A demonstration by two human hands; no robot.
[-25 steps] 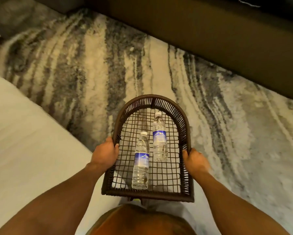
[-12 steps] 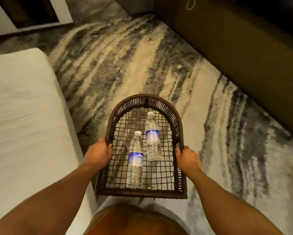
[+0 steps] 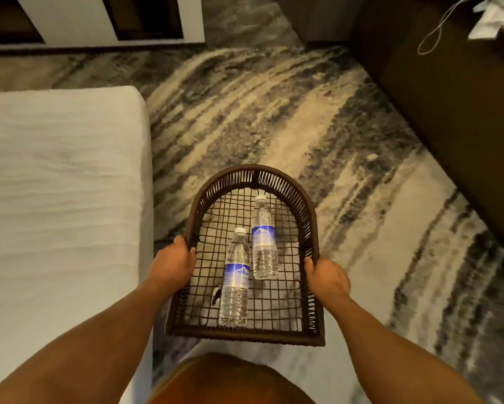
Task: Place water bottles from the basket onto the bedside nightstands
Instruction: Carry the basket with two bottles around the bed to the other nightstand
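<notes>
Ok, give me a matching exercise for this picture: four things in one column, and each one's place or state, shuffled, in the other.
Things:
1. left hand
2. right hand
3. nearer water bottle
4. bed

Places or states:
A. lying flat on the basket mesh, cap pointing away from the person
B. gripping the basket's rim on the side next to the bed
C. to the person's left, covered in white
D. gripping the basket's rim on the side towards the dark furniture

Pairs: 1-B, 2-D, 3-A, 4-C
</notes>
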